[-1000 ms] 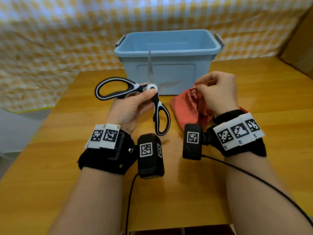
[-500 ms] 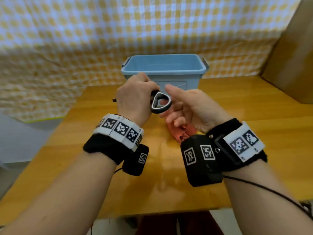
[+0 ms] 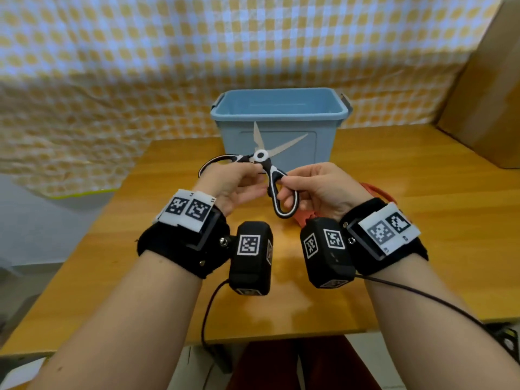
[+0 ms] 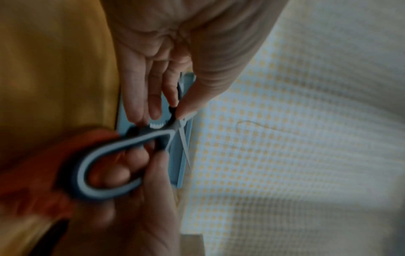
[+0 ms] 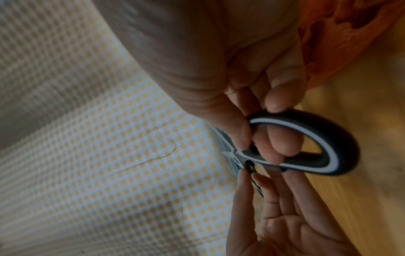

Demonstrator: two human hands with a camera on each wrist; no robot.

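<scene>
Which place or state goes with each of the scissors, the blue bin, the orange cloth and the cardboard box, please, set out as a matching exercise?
1 scissors
2 blue bin
3 orange cloth
4 cardboard box

A at the far right
B blades spread, gripped by left hand and right hand
C on the table beneath the right hand
D open-topped, behind the scissors

Pairs: 1-B; 2-D; 3-C; 4-A

No actual words or numbers I can read anywhere, scissors (image 3: 260,155) included. Only square black-and-white code markers: two on the white tag (image 3: 187,209) behind the left hand (image 3: 233,184), 8 o'clock from the scissors. Two more sit behind the right hand (image 3: 320,187) at 4 o'clock, and others are on the black wrist units (image 3: 248,244). Tiny print beside the right pair is too small to read.
</scene>
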